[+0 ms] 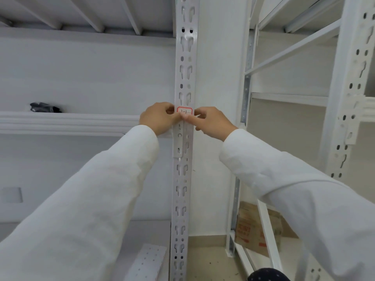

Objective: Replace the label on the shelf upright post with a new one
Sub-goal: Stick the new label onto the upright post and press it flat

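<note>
1. White metal shelving fills the room, with a pale wall behind it and a tan floor (205,260) below.
2. Front and centre stands the slotted upright post (183,179), running from top to bottom of the view.
3. A small label (184,111) with a red border and dark handwriting sits flat on the post's face, about level with the shelf edge (69,122) that runs off to the left.
4. The left hand (159,118) is at the label's left edge, fingers curled in, fingertips touching that edge; whether it pinches the label or only presses it, I cannot tell.
5. The right hand (213,123) comes in from the other side, index finger stretched out and pressing the post just under the label's lower right corner, the other fingers curled loosely.
6. So the label lies between the two hands, just above their meeting fingertips.
7. Both arms wear white sleeves (91,199).
8. A dark bundle (45,107) rests on the left shelf, well apart from the hands.
9. A cardboard box (255,230) sits on the floor under the right-hand rack.
10. A perforated white sheet (147,262) lies low, left of the post.
</note>
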The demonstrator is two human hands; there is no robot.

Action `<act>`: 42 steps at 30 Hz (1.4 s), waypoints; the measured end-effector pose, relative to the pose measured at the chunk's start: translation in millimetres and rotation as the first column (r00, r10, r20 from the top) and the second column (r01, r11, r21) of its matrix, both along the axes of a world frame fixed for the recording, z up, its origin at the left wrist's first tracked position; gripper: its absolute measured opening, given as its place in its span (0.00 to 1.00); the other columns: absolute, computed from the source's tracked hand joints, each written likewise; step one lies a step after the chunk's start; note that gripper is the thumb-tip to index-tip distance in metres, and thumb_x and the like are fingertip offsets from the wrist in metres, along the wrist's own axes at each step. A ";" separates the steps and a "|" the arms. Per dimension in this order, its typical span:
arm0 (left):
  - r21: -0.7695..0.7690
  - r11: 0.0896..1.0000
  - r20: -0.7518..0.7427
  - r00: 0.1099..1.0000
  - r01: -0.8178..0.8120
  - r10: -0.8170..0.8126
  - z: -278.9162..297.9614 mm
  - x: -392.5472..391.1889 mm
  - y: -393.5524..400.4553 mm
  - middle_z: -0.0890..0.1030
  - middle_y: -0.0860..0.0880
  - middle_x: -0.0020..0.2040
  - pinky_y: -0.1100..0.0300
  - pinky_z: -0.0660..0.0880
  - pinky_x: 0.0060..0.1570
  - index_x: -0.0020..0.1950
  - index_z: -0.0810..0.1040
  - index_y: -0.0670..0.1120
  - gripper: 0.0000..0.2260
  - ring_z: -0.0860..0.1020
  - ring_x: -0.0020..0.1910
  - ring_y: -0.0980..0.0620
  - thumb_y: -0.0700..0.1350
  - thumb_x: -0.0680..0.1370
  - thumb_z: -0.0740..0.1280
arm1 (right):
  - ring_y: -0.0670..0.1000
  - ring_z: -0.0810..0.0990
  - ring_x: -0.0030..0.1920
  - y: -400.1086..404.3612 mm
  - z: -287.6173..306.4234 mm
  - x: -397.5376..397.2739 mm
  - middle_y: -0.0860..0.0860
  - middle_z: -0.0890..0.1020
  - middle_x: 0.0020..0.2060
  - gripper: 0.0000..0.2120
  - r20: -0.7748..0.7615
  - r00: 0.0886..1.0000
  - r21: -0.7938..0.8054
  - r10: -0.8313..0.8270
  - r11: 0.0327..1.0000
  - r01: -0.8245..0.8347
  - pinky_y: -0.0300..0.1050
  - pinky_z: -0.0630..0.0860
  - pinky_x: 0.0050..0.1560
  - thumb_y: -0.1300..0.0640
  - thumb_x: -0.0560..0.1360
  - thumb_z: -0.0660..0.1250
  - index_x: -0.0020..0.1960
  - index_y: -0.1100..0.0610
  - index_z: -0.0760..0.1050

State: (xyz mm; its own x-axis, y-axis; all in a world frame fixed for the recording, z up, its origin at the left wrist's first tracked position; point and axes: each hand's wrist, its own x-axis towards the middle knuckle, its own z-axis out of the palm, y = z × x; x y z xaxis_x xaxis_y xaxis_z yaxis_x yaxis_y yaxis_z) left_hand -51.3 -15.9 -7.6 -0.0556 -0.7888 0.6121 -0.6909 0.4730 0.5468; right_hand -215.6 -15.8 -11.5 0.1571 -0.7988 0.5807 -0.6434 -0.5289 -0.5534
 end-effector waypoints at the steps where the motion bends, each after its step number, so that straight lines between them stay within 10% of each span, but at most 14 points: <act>1: -0.003 1.000 -0.001 1.000 -0.012 0.012 0.5 -1.0 0.6 0.82 0.47 0.53 0.48 0.73 0.60 0.53 0.79 0.47 0.13 0.78 0.55 0.44 0.54 0.74 0.65 | 0.52 0.81 0.47 -2.8 0.9 3.9 0.52 0.83 0.44 0.21 0.013 1.000 -0.013 -0.014 1.000 0.014 0.46 0.75 0.44 0.38 0.70 0.66 0.49 0.56 0.79; 30: 0.047 0.999 0.004 1.000 0.014 -0.014 8.9 3.4 -4.5 0.77 0.47 0.47 0.52 0.71 0.58 0.48 0.78 0.45 0.13 0.73 0.48 0.47 0.51 0.79 0.58 | 0.49 0.81 0.42 0.3 20.2 2.1 0.52 0.81 0.45 0.16 0.047 0.996 0.185 0.069 0.980 -0.077 0.40 0.77 0.42 0.48 0.79 0.56 0.50 0.57 0.77; 34: 0.086 0.991 -0.022 0.995 0.100 -0.098 10.0 7.1 -4.6 0.76 0.45 0.47 0.57 0.68 0.47 0.49 0.78 0.39 0.15 0.71 0.46 0.48 0.45 0.79 0.54 | 0.58 0.81 0.51 -0.2 19.8 17.0 0.60 0.83 0.49 0.23 0.143 0.990 0.109 -0.012 0.994 -0.004 0.45 0.76 0.43 0.45 0.74 0.63 0.50 0.66 0.77; 38: 0.117 0.985 -0.059 0.991 0.124 -0.118 10.6 9.0 -6.0 0.77 0.44 0.48 0.55 0.68 0.53 0.45 0.77 0.39 0.14 0.71 0.47 0.49 0.43 0.78 0.53 | 0.54 0.75 0.38 -2.6 18.0 33.6 0.50 0.75 0.33 0.16 0.207 0.975 0.085 -0.082 0.994 0.066 0.45 0.73 0.36 0.44 0.65 0.68 0.36 0.57 0.72; 42: 0.135 0.980 -0.076 0.988 0.145 -0.136 9.8 9.2 -7.3 0.79 0.37 0.53 0.55 0.67 0.52 0.45 0.77 0.42 0.14 0.71 0.48 0.49 0.44 0.77 0.53 | 0.56 0.81 0.45 -2.4 16.4 34.2 0.52 0.80 0.40 0.23 0.246 0.967 0.077 -0.071 0.996 0.054 0.52 0.81 0.46 0.44 0.61 0.70 0.46 0.62 0.77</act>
State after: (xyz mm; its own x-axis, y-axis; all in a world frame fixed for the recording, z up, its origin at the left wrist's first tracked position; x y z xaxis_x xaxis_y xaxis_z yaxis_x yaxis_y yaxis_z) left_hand -42.1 -23.2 2.2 -0.1351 -0.8540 0.5024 -0.5830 0.4785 0.6566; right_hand -181.5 -18.2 4.9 -0.0364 -0.8420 0.5382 -0.5115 -0.4470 -0.7339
